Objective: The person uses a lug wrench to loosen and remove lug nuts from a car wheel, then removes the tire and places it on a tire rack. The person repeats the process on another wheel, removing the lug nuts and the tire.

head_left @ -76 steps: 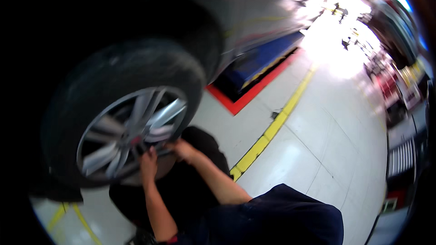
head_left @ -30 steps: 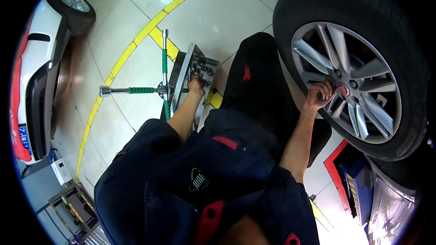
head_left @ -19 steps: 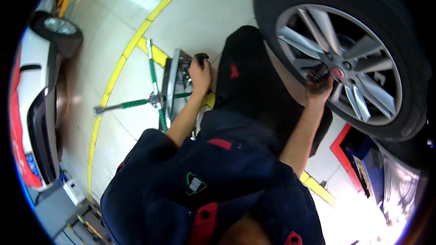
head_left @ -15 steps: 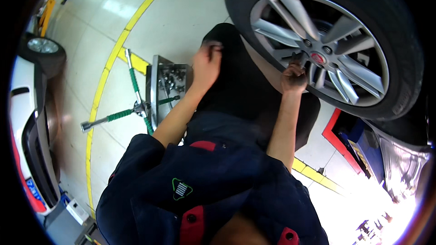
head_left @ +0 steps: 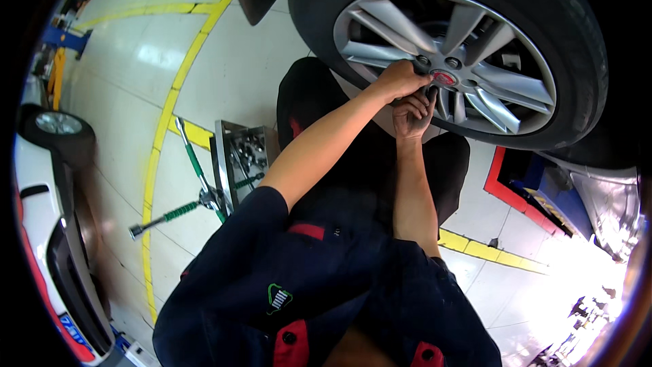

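A car wheel point(head_left: 501, 114) with silver paired spokes and a black tyre point(head_left: 584, 61) fills the upper right. Both my hands are at its hub, beside the red centre cap point(head_left: 443, 78). My left hand point(head_left: 399, 81) is closed, fingertips pressed to the hub just left of the cap; whatever they hold is hidden. Right below it, my right hand point(head_left: 412, 115) has curled fingers, with fingertips up against the lower part of the hub. Anything pinched there is too small or covered to name. Wheel nuts point(head_left: 454, 63) show in the holes above the cap.
A green-gripped four-way lug wrench point(head_left: 182, 211) leans by an open metal tray point(head_left: 221, 163) of sockets and small hardware on my left. A white car point(head_left: 47, 231) stands far left. A red-edged blue item point(head_left: 543, 194) lies right, below the tyre. Yellow lines point(head_left: 163, 119) cross the tiled floor.
My left hand has moved from above my knee, near the tray, up and right to the hub. My right hand stays by the hub. The view has shifted slightly.
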A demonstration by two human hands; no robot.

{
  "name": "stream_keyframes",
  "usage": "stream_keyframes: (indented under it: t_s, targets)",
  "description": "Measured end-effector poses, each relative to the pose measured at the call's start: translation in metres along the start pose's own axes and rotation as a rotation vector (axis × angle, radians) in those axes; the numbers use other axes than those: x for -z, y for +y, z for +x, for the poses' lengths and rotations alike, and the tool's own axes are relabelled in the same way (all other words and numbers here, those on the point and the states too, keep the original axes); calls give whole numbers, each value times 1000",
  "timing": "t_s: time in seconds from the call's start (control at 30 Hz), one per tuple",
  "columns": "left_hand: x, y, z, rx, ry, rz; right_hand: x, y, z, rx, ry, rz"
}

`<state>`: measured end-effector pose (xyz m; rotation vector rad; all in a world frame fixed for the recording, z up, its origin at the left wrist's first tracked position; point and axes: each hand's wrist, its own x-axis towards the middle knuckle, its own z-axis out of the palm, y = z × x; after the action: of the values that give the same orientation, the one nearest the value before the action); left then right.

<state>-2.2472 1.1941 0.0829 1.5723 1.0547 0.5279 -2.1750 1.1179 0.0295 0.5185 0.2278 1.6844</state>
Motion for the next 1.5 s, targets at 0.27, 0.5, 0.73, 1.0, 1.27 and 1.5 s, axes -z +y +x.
stream_keyframes:
  t_s: [0.27,0.5,0.73,1.0,1.27,1.5]
  targets:
    - [20,-8,-27,-10,91,127,-2,-32,1,-94,278,-584]
    - [-5,-2,-28,-110,218,338,-18,-17,9,283,1062,-2461]
    - [-58,-4,-4,51,246,314,-15,-26,-27,370,707,-2633]
    - [-77,0,-8,24,312,7,7,-69,-79,275,941,-2522]
    - [-71,-19,-2,230,-12,-1025,10,-71,-80,302,908,-2429]
    - [-60,9,-2,422,12,-520,-12,-72,-88,210,1089,-2067]
